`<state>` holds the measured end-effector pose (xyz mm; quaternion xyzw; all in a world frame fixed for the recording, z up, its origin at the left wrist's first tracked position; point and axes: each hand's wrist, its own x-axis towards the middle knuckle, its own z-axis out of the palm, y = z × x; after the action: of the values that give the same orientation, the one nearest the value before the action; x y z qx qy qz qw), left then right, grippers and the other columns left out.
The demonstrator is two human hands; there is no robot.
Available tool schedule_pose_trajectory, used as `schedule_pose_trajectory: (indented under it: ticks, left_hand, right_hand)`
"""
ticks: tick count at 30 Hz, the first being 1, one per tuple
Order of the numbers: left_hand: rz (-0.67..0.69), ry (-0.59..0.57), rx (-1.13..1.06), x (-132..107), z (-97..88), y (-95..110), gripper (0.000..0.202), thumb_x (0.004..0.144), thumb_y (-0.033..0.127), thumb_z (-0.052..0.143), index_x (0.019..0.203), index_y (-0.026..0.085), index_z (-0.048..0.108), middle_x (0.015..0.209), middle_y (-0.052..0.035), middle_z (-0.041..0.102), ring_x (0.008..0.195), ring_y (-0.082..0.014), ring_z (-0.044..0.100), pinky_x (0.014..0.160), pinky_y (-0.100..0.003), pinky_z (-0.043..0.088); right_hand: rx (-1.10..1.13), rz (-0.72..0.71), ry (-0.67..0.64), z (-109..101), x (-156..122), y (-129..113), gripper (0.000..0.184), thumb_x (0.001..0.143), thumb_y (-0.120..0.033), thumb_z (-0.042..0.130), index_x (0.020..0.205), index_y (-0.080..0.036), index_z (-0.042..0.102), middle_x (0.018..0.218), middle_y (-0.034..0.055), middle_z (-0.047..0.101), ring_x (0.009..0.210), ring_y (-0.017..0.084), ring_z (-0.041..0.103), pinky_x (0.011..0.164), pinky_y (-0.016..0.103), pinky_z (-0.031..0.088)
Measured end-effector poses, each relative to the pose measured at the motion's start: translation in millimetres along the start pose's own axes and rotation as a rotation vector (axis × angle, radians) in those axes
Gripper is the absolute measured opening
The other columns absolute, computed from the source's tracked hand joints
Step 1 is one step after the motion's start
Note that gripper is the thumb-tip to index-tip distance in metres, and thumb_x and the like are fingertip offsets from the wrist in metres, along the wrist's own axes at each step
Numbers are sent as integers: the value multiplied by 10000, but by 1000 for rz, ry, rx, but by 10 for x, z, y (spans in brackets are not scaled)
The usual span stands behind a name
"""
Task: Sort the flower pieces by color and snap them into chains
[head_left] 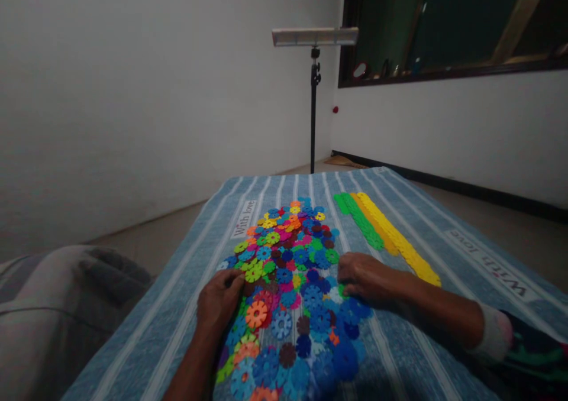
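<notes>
Lying in a loose flat pile on the striped cloth [177, 318], the discs [293, 253] look light, thin and stiff, best pinched at the notched rim, with left hand [219, 300] and right hand [366, 280] on the pile's edges, fingers curled, grip unclear, green row [359, 220] and yellow row [399, 244] beyond.

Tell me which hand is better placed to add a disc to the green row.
Right, probably. The right hand rests at the right edge of the pile, with the green row just beyond it. The left hand sits at the pile's left edge, the whole pile between it and that row.
</notes>
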<state>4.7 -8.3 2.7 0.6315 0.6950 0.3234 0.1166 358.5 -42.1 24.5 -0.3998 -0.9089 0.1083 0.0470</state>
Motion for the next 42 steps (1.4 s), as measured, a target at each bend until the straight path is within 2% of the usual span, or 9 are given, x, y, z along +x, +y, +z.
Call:
schedule_pose_trajectory:
  ticks: [4,8,14,17,19,22,28,34,42]
  left_hand:
    - [-2,-2,14,13,-7,-14,354,689,488,497,755,242,742,912,-41,785,850,-262,712,771,-329,546]
    - [12,-4,22,29,-18,-29,353,690,492,505,759,245,747,932,-40,790,867,-263,713,778,-328,545]
    - [15,-13,12,35,-37,-26,331,675,478,504,729,244,731,901,-38,784,860,-263,714,790,-325,553]
    - [10,-22,4,33,-44,-22,351,670,487,490,736,244,735,928,-45,784,879,-270,715,818,-336,552]
    - [4,-29,2,34,-40,-32,370,672,498,485,755,243,740,939,-50,784,877,-274,716,831,-346,552]
    - [2,-17,-2,37,-21,-62,375,673,515,492,753,246,741,931,-51,787,875,-276,715,836,-354,552]
    - [6,6,-32,28,1,-105,351,680,521,506,729,255,729,898,-36,787,867,-260,714,816,-328,546]
    - [-9,-34,-24,25,-17,-106,353,687,527,523,743,251,735,925,-38,780,899,-268,714,832,-337,545]
    - [-30,-21,-26,16,-12,-86,375,679,543,502,741,253,732,920,-40,778,884,-266,712,811,-337,544]
  right_hand:
    - [3,32,-17,25,9,-31,155,873,-244,640,747,-169,688,877,66,652,882,194,572,779,294,402]
    - [182,44,17,71,38,42,118,822,-186,655,708,-165,669,836,39,634,877,179,575,787,279,423]
    - [608,69,91,156,94,286,88,733,-157,672,646,-172,672,779,3,615,798,144,599,763,257,464]
    - [677,104,167,102,168,517,69,727,-189,670,663,-174,691,769,9,638,772,157,622,748,275,484]
    - [584,157,255,-2,249,740,93,737,-181,638,666,-172,697,785,23,659,778,168,637,749,286,489]
    - [240,299,391,-213,399,1142,123,769,-157,613,714,-175,722,862,42,693,876,180,651,844,290,481]
    - [-13,487,419,-413,683,1766,165,807,-144,602,771,-191,756,925,59,718,998,209,633,908,288,454]
    - [-109,532,328,-325,842,1959,169,832,-185,615,836,-194,784,973,49,721,957,176,628,823,221,433]
    - [-183,563,243,-307,843,1944,162,834,-208,620,858,-213,781,967,46,730,967,174,620,810,216,415]
